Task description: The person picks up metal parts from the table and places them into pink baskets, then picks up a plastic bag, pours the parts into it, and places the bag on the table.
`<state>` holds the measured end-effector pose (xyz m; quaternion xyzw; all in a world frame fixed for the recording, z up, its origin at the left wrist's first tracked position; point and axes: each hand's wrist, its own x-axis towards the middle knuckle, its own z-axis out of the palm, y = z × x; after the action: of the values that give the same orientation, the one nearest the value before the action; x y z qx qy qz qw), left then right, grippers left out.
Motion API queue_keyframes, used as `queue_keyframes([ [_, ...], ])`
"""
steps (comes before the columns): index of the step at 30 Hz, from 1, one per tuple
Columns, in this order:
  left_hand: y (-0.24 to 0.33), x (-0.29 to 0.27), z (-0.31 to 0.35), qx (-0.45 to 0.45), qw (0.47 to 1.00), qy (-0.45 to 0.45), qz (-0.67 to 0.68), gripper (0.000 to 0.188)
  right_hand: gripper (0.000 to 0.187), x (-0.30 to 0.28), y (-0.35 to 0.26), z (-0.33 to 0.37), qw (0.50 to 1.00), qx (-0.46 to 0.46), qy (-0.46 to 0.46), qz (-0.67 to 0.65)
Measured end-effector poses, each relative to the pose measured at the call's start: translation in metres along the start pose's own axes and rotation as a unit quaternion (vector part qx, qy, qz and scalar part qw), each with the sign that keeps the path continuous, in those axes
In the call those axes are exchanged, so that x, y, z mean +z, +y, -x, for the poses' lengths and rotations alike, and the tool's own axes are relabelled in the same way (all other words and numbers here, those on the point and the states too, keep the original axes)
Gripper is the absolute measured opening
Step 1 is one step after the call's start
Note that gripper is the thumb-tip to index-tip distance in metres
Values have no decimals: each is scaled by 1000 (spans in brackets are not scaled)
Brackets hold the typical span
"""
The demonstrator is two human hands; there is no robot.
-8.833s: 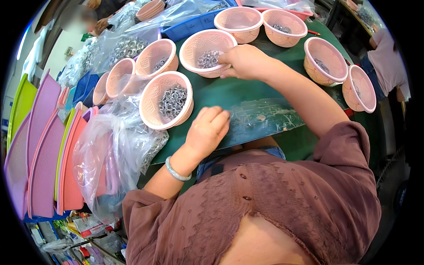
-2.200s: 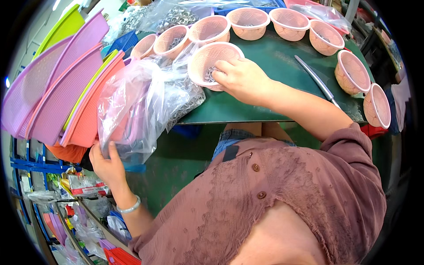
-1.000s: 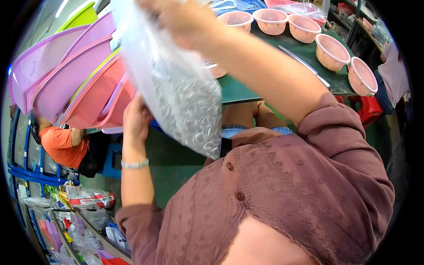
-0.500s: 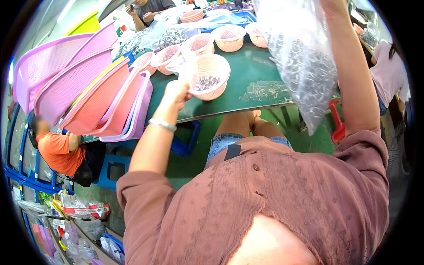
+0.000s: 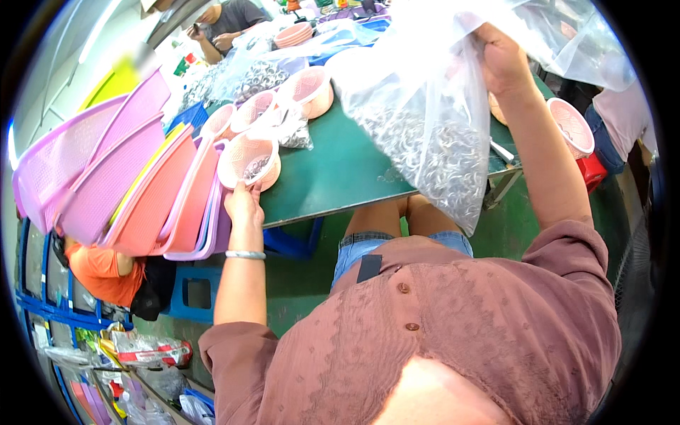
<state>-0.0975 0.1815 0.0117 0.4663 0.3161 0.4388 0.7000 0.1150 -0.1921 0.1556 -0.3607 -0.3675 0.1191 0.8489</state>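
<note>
My left hand [image 5: 244, 203] is closed on the near rim of a small pink mesh basket [image 5: 268, 172] at the table's front left. A few shiny metal pieces lie in its bottom. High on the right, my right hand [image 5: 504, 62] grips the gathered upper part of a big clear plastic bag [image 5: 432, 152]. Many small silvery ring-like metal parts fill the bag's lower corner, which hangs past the table's front edge. A small clear bag of metal parts [image 5: 294, 131] rests on the table just right of the held basket.
More pink baskets [image 5: 308, 88] stand along the green table [image 5: 340, 180]. Large nested pink and purple baskets [image 5: 149, 191] crowd the left side. A person in orange [image 5: 103, 273] sits beyond them; another person [image 5: 237, 25] is across the table. At right is a pink basket [image 5: 570, 127].
My left hand has carried the small basket leftward, toward the large nested baskets. My right hand and the big bag have shifted left, and the bag's top now spreads out to the right.
</note>
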Motion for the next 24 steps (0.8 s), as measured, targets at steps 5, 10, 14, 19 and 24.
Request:
queue_keyframes([
  [5, -6, 10, 74, -65, 994, -89, 20, 41, 24, -19, 12, 3, 993, -96, 4, 69],
  [10, -9, 73, 116, 354, 774, -437, -289, 105, 24, -7, -13, 8, 962, -77, -12, 262],
  [14, 34, 173, 141, 346, 716, -569, -211, 110, 24, 11, -24, 8, 890, -33, -50, 452],
  [19, 28, 225, 192, 90, 772, -628, -41, 58, 23, 42, -24, 1, 844, 12, -68, 531],
  [24, 19, 244, 187, 25, 812, -573, 108, 26, 24, 68, -36, -3, 869, -18, -98, 484],
])
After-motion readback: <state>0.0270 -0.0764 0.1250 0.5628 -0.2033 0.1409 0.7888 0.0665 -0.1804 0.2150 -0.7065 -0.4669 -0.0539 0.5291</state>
